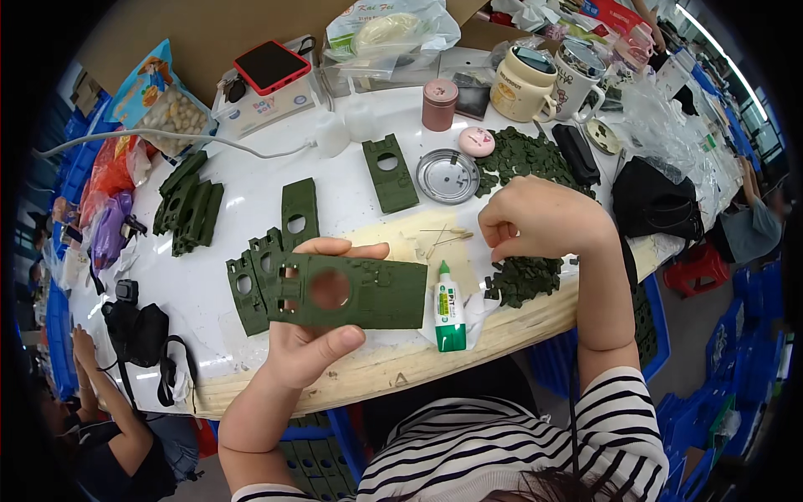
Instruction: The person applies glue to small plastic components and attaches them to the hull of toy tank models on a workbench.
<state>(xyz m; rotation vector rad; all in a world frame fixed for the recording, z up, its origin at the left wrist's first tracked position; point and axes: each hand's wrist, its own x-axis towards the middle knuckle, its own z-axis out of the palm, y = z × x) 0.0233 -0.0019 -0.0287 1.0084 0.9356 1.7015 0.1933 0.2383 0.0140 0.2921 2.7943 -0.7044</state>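
A dark green plastic model tank hull plate [385,293] with a round hole lies across my left hand [305,356], gripped between thumb and fingers above the table's near edge. Just over a small heap of tiny green plastic parts [529,284], my right hand [531,216] is closed, its fingers curled toward the thumb. Whatever it may pinch is too small to make out. Between the hands lies a white glue bottle [450,311] with a green base and pointed green tip. Beyond it are a few thin sticks [452,239]. More hull plates [248,289] lie beside my left hand.
Single plates [390,188] and a plate stack [189,209] lie farther off. A round metal dish [447,176] stands beside a larger heap of green parts [535,157]. Mugs [523,88], a pink tin [439,109] and a black bag [657,201] line the far and right sides.
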